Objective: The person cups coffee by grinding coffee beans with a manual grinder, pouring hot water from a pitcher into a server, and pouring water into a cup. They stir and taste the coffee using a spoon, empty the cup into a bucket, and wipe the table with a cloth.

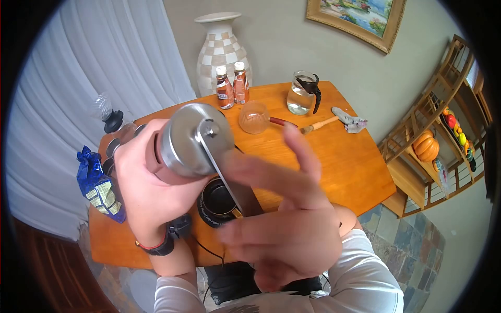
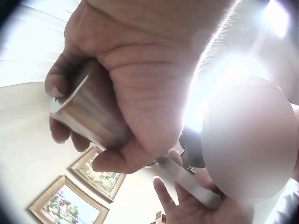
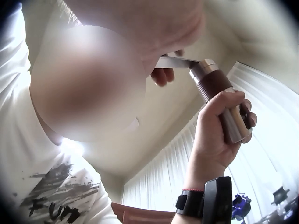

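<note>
My left hand [image 1: 148,195] grips a steel hand grinder [image 1: 193,138] with a brown band, its round lid tilted toward the head camera. In the left wrist view, the left hand [image 2: 145,79] wraps round the metal cylinder [image 2: 88,116]. A flat crank arm [image 1: 222,175] runs from the lid to my right hand [image 1: 292,224], which holds its outer end between thumb and fingers, index finger extended; the knob is hidden. The right wrist view shows the crank [image 3: 175,62] reaching under the right hand [image 3: 159,28], and the grinder [image 3: 215,84] upright but leaning.
On the wooden table [image 1: 360,167] stand a black cup [image 1: 218,198], a glass bowl [image 1: 254,118], two bottles [image 1: 225,91] and a water jug [image 1: 300,99]. A brush [image 1: 319,124] and cloth [image 1: 350,120] lie right; a blue bag [image 1: 102,188] is left. A cable crosses the near side.
</note>
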A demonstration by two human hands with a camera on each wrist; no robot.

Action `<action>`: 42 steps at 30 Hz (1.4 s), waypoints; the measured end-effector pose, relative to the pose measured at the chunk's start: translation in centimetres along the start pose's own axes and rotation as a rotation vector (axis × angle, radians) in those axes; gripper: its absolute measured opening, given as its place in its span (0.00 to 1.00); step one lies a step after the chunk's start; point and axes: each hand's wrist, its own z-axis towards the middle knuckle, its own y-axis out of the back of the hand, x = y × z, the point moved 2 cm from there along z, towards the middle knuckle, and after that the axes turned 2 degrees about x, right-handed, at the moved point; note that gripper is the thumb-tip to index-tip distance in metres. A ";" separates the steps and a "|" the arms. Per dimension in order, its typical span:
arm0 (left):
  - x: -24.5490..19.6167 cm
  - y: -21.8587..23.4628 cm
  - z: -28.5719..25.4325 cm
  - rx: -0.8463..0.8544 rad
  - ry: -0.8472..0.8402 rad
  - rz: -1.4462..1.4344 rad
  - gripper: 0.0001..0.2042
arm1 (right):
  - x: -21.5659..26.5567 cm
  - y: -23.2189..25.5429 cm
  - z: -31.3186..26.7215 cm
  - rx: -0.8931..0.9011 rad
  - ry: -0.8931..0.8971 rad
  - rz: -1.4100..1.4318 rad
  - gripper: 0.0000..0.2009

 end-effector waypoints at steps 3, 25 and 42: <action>0.4 -0.5 -0.2 0.066 0.011 -0.149 0.22 | 0.5 -1.0 -0.1 -0.252 0.032 -0.113 0.19; -1.4 -1.8 -0.5 0.334 -0.157 0.340 0.17 | -6.8 0.7 1.2 -0.351 -0.360 0.914 0.27; -0.4 -2.1 0.3 -0.024 0.091 0.275 0.09 | -0.7 0.4 1.4 0.121 -0.027 -0.172 0.03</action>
